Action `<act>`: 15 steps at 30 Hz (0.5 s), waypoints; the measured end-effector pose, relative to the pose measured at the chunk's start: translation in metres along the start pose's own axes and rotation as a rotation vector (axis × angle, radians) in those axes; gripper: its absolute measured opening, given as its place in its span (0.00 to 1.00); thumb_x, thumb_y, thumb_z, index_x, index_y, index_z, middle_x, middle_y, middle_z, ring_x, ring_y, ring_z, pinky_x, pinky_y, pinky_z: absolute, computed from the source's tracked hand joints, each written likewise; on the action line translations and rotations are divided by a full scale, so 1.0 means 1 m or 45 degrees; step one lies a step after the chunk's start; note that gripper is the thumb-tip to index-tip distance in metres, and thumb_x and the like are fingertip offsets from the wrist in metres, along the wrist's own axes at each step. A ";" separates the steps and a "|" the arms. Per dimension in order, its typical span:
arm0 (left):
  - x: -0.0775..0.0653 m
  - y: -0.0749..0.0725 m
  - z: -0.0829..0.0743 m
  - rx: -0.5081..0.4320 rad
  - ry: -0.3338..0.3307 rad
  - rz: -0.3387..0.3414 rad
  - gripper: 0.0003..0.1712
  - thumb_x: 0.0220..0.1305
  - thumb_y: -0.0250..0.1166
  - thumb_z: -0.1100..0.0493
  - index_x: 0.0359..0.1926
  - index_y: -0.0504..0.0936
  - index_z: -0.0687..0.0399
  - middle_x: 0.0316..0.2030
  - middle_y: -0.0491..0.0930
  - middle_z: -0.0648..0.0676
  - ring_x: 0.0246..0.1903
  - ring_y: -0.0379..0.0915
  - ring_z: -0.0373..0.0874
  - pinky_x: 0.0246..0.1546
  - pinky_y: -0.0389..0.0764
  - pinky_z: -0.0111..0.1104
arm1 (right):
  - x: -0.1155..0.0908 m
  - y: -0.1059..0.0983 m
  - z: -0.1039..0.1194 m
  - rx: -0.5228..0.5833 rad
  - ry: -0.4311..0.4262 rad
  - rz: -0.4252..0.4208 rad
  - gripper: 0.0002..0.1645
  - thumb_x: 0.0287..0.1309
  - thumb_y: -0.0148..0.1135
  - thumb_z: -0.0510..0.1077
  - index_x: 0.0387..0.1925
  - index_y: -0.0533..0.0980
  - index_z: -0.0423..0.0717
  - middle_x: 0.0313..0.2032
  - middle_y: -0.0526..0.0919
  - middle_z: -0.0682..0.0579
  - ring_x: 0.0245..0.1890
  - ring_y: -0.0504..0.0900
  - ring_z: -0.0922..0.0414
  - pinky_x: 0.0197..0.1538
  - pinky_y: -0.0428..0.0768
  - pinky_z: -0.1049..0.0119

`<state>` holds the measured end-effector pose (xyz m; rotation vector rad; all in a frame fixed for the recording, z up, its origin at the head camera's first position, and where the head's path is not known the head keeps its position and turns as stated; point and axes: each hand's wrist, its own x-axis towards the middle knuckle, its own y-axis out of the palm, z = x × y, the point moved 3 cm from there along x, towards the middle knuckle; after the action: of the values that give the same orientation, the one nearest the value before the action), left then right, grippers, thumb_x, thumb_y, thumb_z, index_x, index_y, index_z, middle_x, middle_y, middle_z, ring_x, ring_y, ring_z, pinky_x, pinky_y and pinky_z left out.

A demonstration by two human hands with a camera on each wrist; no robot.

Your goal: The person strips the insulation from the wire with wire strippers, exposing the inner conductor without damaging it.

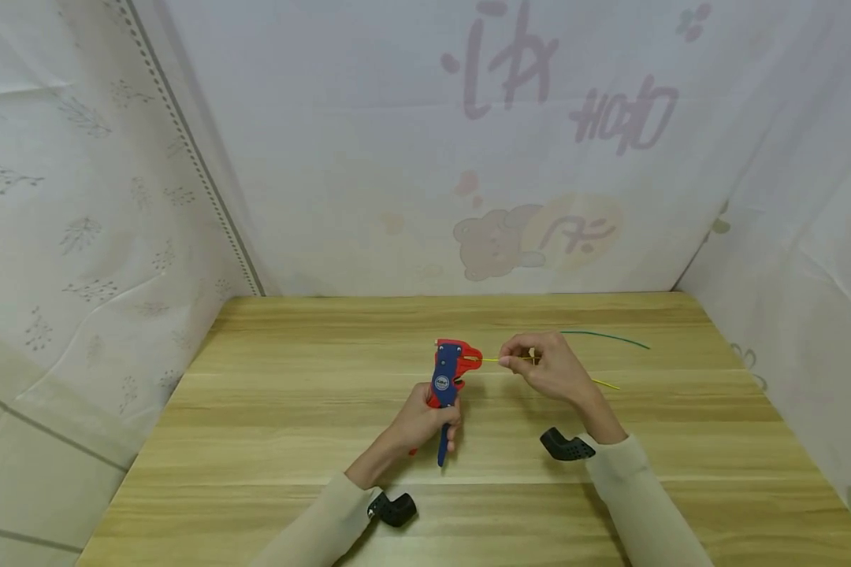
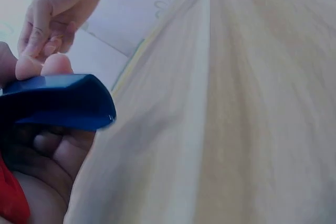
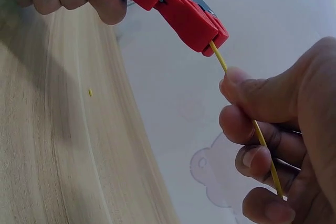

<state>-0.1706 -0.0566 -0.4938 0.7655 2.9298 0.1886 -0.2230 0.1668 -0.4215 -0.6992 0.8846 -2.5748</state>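
Yellow wire [image 3: 261,136] enters the stripper [image 1: 445,374], tip obscured.

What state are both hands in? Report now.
Left hand: closed, holding the red-and-blue wire stripper.
Right hand: closed, pinching the yellow wire.

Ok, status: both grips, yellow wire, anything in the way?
Left grip holds red-and-blue tool. Right grip pinches yellow wire, which enters the tool's jaws. Nothing visibly blocking; green wire lies farther back.

Cream sleeves [image 1: 641,500] are worn with bent, perforated black wrist pieces [image 1: 566,447].
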 end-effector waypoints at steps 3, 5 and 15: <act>0.001 0.001 0.000 -0.031 -0.019 0.030 0.01 0.61 0.56 0.73 0.35 0.72 0.68 0.17 0.77 0.47 0.15 0.78 0.40 0.22 0.84 0.30 | -0.001 -0.001 -0.001 -0.008 0.005 -0.013 0.04 0.63 0.70 0.39 0.32 0.86 0.51 0.23 0.83 0.61 0.19 0.70 0.65 0.22 0.68 0.72; 0.001 0.001 0.001 -0.053 -0.036 0.057 0.04 0.61 0.57 0.72 0.37 0.71 0.72 0.18 0.78 0.48 0.16 0.79 0.40 0.23 0.85 0.30 | -0.002 -0.001 -0.002 -0.003 0.006 -0.017 0.05 0.63 0.70 0.39 0.32 0.86 0.52 0.23 0.83 0.61 0.19 0.70 0.65 0.22 0.68 0.72; 0.000 0.001 -0.002 -0.044 -0.064 0.095 0.13 0.62 0.57 0.70 0.42 0.68 0.80 0.20 0.79 0.48 0.18 0.80 0.40 0.26 0.87 0.32 | -0.002 -0.003 -0.005 0.013 0.030 0.014 0.04 0.64 0.70 0.40 0.33 0.87 0.45 0.24 0.85 0.56 0.21 0.72 0.63 0.24 0.69 0.72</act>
<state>-0.1704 -0.0562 -0.4920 0.8623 2.8455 0.2221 -0.2243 0.1725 -0.4233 -0.6609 0.8799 -2.5807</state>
